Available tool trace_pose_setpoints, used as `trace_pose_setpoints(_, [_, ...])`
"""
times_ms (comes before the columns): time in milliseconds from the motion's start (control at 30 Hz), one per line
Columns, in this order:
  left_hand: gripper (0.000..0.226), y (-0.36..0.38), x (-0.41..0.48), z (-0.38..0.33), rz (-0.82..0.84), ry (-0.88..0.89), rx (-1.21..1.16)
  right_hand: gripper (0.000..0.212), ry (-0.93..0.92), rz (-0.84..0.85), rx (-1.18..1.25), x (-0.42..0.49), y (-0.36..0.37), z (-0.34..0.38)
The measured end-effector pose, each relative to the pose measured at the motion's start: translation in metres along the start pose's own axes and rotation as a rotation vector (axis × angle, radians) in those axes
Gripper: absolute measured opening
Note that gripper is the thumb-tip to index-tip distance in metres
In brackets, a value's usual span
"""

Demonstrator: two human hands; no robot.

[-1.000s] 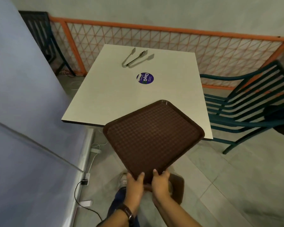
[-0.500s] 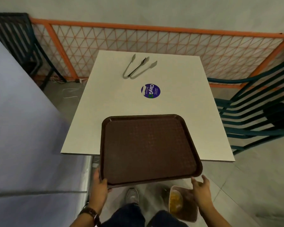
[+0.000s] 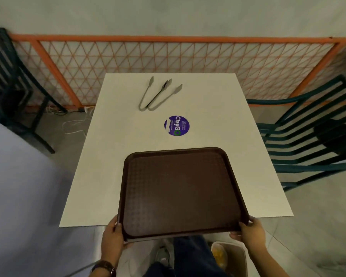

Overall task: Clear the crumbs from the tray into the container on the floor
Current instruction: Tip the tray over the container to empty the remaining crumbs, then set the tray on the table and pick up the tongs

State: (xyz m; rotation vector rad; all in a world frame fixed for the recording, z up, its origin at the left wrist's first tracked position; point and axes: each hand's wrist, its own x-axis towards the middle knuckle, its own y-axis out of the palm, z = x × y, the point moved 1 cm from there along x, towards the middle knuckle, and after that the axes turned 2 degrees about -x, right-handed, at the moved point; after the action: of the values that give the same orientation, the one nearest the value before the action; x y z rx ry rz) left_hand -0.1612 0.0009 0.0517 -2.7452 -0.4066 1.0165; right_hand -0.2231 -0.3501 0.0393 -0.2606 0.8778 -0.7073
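A dark brown tray (image 3: 180, 188) lies nearly level over the near edge of the white table (image 3: 112, 156); I see no crumbs on its textured surface. My left hand (image 3: 113, 236) grips the tray's near left corner, and my right hand (image 3: 250, 230) grips its near right corner. On the floor below, right of my legs, stands a brown container (image 3: 236, 258) with something yellow inside; the tray hides part of it.
Two metal tongs (image 3: 158, 94) and a round purple sticker (image 3: 176, 125) lie on the table's far half. A dark green slatted chair (image 3: 308, 140) stands to the right, another chair (image 3: 10, 80) at far left. An orange mesh fence (image 3: 168, 54) runs behind. A grey partition (image 3: 18, 196) is on the left.
The tray turned from a tilted, corner-held pose above the container to level and moved forward over the table. My hands shifted from one corner to both near corners.
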Motion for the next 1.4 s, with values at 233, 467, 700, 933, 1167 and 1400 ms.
trace_pose_setpoints(233, [0.031, 0.047, 0.039, -0.035, -0.020, 0.006, 0.181, 0.047, -0.018, 0.013, 0.006, 0.046, -0.009, 0.038])
trace_pose_setpoints(467, [0.034, 0.112, 0.086, -0.081, -0.031, -0.067, 0.125, 0.055, 0.033, 0.007, 0.079, 0.118, -0.014, 0.091])
trace_pose_setpoints(700, [0.037, 0.171, 0.130, -0.129, -0.016, -0.049, 0.094, 0.056, 0.035, 0.006, 0.063, 0.190, -0.007, 0.156])
trace_pose_setpoints(933, [0.035, 0.216, 0.164, -0.169, 0.007, 0.024, 0.137, 0.053, -0.007, -0.031, 0.041, 0.237, -0.004, 0.203])
trace_pose_setpoints(1167, [0.036, 0.238, 0.188, -0.190, 0.021, 0.029, 0.205, 0.052, -0.015, -0.046, 0.060, 0.258, 0.000, 0.228])
trace_pose_setpoints(1400, [0.035, 0.237, 0.192, -0.189, 0.053, 0.018, 0.209, 0.050, -0.030, -0.073, 0.017, 0.259, 0.000, 0.228])
